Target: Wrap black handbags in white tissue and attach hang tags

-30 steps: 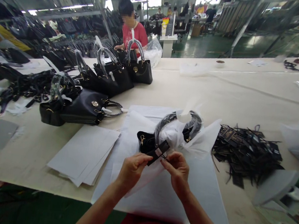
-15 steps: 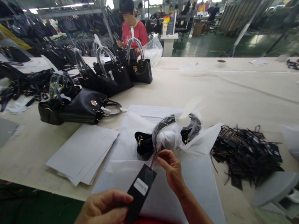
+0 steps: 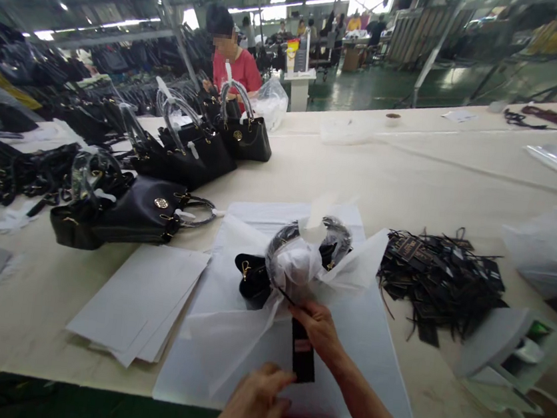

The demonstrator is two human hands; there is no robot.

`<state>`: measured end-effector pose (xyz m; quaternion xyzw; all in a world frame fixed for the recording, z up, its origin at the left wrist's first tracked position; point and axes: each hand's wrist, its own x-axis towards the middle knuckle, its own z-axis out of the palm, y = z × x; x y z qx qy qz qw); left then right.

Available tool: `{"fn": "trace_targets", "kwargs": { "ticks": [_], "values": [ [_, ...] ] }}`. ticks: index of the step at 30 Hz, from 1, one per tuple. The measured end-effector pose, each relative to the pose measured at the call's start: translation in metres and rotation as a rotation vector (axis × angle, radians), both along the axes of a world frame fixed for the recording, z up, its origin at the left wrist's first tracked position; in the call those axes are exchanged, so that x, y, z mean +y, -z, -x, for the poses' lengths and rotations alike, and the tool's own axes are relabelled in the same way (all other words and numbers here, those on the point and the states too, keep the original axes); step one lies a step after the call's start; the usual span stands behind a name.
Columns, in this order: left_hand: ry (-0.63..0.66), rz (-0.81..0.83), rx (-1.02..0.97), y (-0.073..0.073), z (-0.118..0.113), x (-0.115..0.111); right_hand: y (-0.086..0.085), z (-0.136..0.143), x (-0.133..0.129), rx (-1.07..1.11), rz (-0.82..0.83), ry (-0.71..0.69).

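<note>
A black handbag (image 3: 253, 287) lies on white tissue paper (image 3: 228, 337), its handles (image 3: 282, 240) wrapped in clear plastic. My right hand (image 3: 319, 331) is closed at the near side of the bag, pinching a black hang tag (image 3: 302, 356) at its cord end. The tag hangs down below those fingers, and the cord runs up toward the bag's handle. Just left of the tag's lower corner is my left hand (image 3: 257, 398), slightly blurred, with thumb and forefinger apart and nothing visible between them. Whether its fingertip touches the tag I cannot tell.
A heap of black tags (image 3: 439, 274) lies to the right, beside a grey tape dispenser (image 3: 498, 351). Stacked white sheets (image 3: 140, 300) lie left. Behind them is another black handbag (image 3: 142, 210), with several more (image 3: 243, 138) farther back. A person in red (image 3: 237, 67) stands across the table.
My left hand has let go of the tag and moved right. The tag has swung right and now hangs under my right hand. The whole view has shifted slightly.
</note>
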<state>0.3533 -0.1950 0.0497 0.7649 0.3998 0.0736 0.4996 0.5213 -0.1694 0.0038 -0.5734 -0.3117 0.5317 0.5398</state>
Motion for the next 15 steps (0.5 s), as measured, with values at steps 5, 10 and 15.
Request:
{"fn": "trace_targets", "kwargs": {
  "ticks": [5, 10, 15],
  "values": [
    [-0.223, -0.832, -0.235, -0.095, -0.015, 0.055, 0.021, 0.004, 0.003, -0.058, 0.038, 0.055],
    [-0.193, -0.795, -0.168, -0.135, -0.067, 0.126, 0.032, 0.009, 0.006, -0.029, -0.028, 0.076],
    [-0.059, -0.273, -0.155, -0.134, -0.093, 0.148, 0.031, 0.006, -0.019, -0.414, -0.156, 0.251]
  ]
}}
